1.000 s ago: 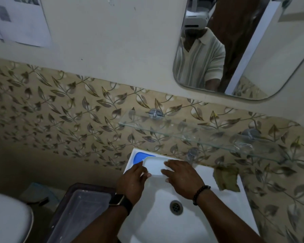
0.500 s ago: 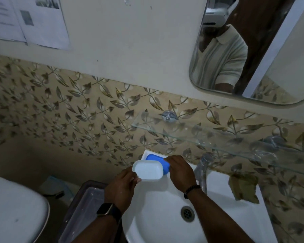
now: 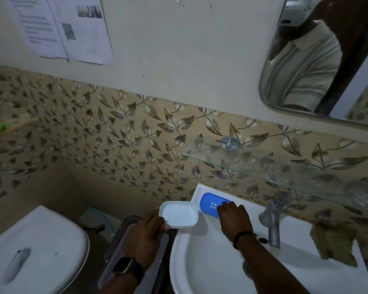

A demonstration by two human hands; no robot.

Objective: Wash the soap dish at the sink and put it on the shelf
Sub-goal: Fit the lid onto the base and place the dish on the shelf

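Note:
My left hand (image 3: 146, 234) grips the white soap dish tray (image 3: 178, 214) by its near edge and holds it left of the white sink (image 3: 210, 270), beyond the rim. The blue perforated insert (image 3: 210, 203) of the dish lies on the sink's back left ledge. My right hand (image 3: 234, 217) rests on the insert's near right end, fingers bent over it. The glass shelf (image 3: 238, 160) is fixed to the tiled wall above the sink, and I see nothing standing on its left part.
A metal tap (image 3: 273, 219) stands at the sink's back. A brownish cloth (image 3: 334, 245) lies on the right ledge. Left of the sink are a dark bin with a clear lid (image 3: 123, 249) and a white toilet lid (image 3: 36, 249). A mirror (image 3: 319, 60) hangs above.
The white tray has come off the blue insert and moved left past the sink rim in my left hand. My right hand stays on the insert. The camera has shifted left.

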